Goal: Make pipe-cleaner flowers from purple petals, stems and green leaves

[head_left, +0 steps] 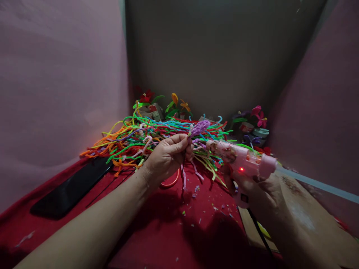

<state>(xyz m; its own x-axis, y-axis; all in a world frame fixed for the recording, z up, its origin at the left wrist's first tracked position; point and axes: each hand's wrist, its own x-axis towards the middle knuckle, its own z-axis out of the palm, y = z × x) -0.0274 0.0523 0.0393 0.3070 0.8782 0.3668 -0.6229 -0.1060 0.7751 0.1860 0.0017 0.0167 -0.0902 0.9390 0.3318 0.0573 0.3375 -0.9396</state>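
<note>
My left hand point(171, 155) pinches the base of a purple fuzzy flower piece point(200, 128), which points up and to the right. A thin dark stem hangs below the fingers. My right hand point(256, 190) is wrapped round the handle of a pink glue gun point(244, 158) with a small red light lit on its side. The gun's nozzle points left, a little right of the flower piece and apart from it. A pale glue stick point(316, 183) sticks out of the gun's rear.
Many coloured pipe cleaners point(134, 136) lie heaped behind my hands. A black phone-like slab point(73, 188) lies at left on the red cloth point(157, 239). Fuzzy flowers point(259, 116) stand at the back. A board point(303, 213) is at right; orange scissor handles point(171, 183) show below my left hand.
</note>
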